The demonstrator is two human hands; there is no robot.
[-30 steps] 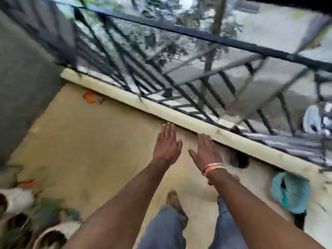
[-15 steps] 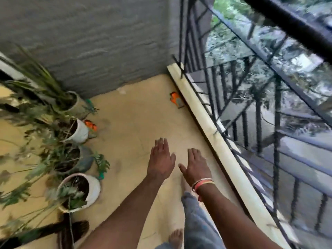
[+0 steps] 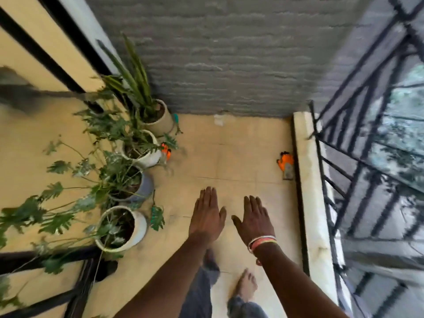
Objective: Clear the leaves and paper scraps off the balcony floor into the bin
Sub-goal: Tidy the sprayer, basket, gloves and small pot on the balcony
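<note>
The view has swung from the railing (image 3: 367, 161) to the balcony's end wall, so the bin is now out of sight. A pale paper scrap (image 3: 219, 119) lies on the floor (image 3: 229, 161) at 12 o'clock against the wall, an orange scrap (image 3: 285, 162) at 2 o'clock. The left hand (image 3: 207, 216) and right hand (image 3: 254, 220) hover flat, fingers straight, holding nothing; four pots (image 3: 140, 228) at 10 o'clock hold leafy plants.

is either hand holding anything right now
No, the left hand and the right hand are both spread flat with straight fingers over the balcony floor, holding nothing.
</note>
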